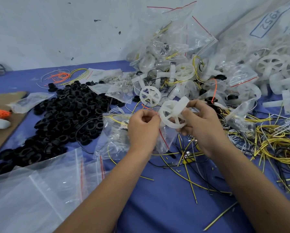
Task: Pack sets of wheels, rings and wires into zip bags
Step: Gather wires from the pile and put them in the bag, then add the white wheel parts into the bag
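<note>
- a heap of black rings [63,113] sprawls over the left of the blue table [157,199], with a sheet of cardboard [5,108] at the far left edge.
- empty bags [40,187] lie stacked at lower left, their red zip strips showing.
- loose yellow, black and white wires [267,142] tangle across the right side, some straying under the right forearm.
- a second small bunch of orange and yellow wires [63,75] sits at the back, near the wall.
- filled bags [171,47] pile against the wall behind the hands, each showing wheels and wires through the clear plastic; loose white wheels [150,95] lie among them.
- left hand [143,130], fingers curled, pinches the mouth of a bag [117,132] that rests on the table in front of it; yellow wire is visible inside.
- right hand [201,121] grips a white wheel [172,114] by its rim and hub, held at the bag's opening, just above the table.
</note>
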Demonstrator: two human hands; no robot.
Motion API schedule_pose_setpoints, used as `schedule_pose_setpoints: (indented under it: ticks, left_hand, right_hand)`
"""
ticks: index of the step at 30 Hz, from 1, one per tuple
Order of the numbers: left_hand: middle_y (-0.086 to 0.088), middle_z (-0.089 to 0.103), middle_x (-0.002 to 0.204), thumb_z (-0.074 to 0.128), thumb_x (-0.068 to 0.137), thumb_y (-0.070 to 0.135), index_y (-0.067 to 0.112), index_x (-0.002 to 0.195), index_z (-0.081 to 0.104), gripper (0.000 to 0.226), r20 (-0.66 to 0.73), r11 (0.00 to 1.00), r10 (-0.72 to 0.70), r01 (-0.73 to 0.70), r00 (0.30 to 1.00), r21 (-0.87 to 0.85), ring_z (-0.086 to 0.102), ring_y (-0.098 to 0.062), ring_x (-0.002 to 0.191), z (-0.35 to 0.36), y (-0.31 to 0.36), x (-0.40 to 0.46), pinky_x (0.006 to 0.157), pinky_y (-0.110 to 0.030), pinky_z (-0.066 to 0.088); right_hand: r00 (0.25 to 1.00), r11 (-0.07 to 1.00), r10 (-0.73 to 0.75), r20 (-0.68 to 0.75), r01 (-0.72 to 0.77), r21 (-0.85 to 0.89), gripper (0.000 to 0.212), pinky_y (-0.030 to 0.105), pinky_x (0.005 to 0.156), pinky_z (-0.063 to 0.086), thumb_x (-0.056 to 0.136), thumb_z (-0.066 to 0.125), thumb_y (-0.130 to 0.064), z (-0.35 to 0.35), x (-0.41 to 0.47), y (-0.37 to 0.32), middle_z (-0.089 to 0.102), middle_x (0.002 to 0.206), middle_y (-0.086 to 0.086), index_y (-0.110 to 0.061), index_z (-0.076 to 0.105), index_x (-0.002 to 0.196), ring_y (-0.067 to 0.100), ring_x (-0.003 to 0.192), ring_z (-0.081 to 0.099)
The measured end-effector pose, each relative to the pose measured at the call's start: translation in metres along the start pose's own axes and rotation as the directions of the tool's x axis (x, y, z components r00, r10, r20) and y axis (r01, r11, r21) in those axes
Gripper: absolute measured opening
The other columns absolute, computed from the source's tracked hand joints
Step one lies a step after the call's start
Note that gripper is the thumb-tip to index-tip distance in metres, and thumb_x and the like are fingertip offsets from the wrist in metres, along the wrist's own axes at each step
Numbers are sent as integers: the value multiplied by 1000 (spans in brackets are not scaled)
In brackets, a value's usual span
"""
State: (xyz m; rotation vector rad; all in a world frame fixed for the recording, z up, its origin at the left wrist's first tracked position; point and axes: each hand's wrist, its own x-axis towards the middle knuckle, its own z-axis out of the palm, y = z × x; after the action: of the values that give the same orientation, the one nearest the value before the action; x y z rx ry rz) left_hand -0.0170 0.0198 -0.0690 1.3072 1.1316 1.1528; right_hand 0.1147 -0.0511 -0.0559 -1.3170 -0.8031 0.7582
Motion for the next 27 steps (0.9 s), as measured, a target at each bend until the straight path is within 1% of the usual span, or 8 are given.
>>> schedule_pose_setpoints:
  ticks: [4, 7, 10, 14, 16, 18, 23, 27]
  left_hand:
    - [11, 60, 63, 67, 74, 20, 17, 79, 68, 7, -18, 992, 90, -91, 996, -84, 52, -7, 57, -1, 6, -4, 57, -24, 44]
    - [1, 64, 71, 70, 85, 8, 14, 84, 67, 7, 7, 965, 258, -257, 966, -53, 55, -10, 62, 0, 9, -9, 60, -27, 47]
    - [2, 63, 72, 66, 86, 4, 14, 85, 65, 10, 24, 894, 448, -448, 894, 5, 58, -10, 64, 1, 13, -16, 61, -24, 47]
    - [8, 62, 75, 67, 84, 4, 14, 87, 65, 11, 83, 766, 626, -632, 775, 117, 60, -13, 68, 3, 19, -22, 61, -28, 50]
    - [5, 62, 78, 69, 83, 2, 11, 87, 66, 11, 143, 648, 724, -736, 675, 197, 57, -11, 71, 5, 19, -26, 64, -28, 49]
    - [1, 61, 78, 70, 82, -1, 7, 86, 66, 10, 194, 576, 769, -792, 609, 205, 55, -13, 71, 8, 19, -32, 65, -28, 47]
    - [-1, 64, 79, 72, 81, -3, 5, 86, 68, 10, 193, 559, 791, -814, 580, 155, 57, -13, 74, 13, 25, -40, 68, -27, 49]
    - [2, 64, 80, 75, 79, -5, 5, 87, 69, 14, 200, 568, 790, -814, 580, 120, 54, -5, 76, 13, 31, -42, 71, -18, 46]
  right_hand:
    - [998, 957, -51, -47, 35, -289, 8, 26, 46, 45, 95, 70, -20, -8, 1, 2, 73, 65, 2, -15, 66, 91, 13, 48, 60]
    - [976, 752, -218, 14, 177, -635, 8, 30, 63, 52, 92, 70, -27, -6, -2, 5, 74, 67, -2, -22, 65, 95, 13, 64, 68]
    - [931, 642, -352, 95, 314, -699, 13, 28, 58, 44, 92, 71, -29, -3, -6, 3, 69, 67, -8, -25, 61, 99, 6, 56, 59]
    - [904, 706, -363, 225, 424, -567, 17, 29, 54, 51, 86, 68, -21, 6, -11, 0, 69, 69, -8, -26, 59, 99, 10, 56, 64]
    - [873, 690, -416, 254, 485, -537, 11, 15, 55, 45, 84, 59, -20, 11, -13, 1, 66, 68, -16, -27, 57, 92, 1, 61, 63]
    - [861, 693, -446, 247, 506, -514, 11, 9, 58, 38, 91, 54, -17, 13, -13, 1, 59, 66, -18, -24, 55, 84, -4, 63, 56]
    - [932, 943, -276, 236, 310, -123, 38, 12, 53, 43, 97, 44, 15, 17, -19, -5, 60, 59, -17, -12, 60, 77, -6, 54, 53]
    - [897, 964, -236, 374, 264, -24, 40, 12, 55, 45, 93, 40, 25, 17, -22, -7, 62, 64, -14, -9, 56, 81, -5, 61, 55]
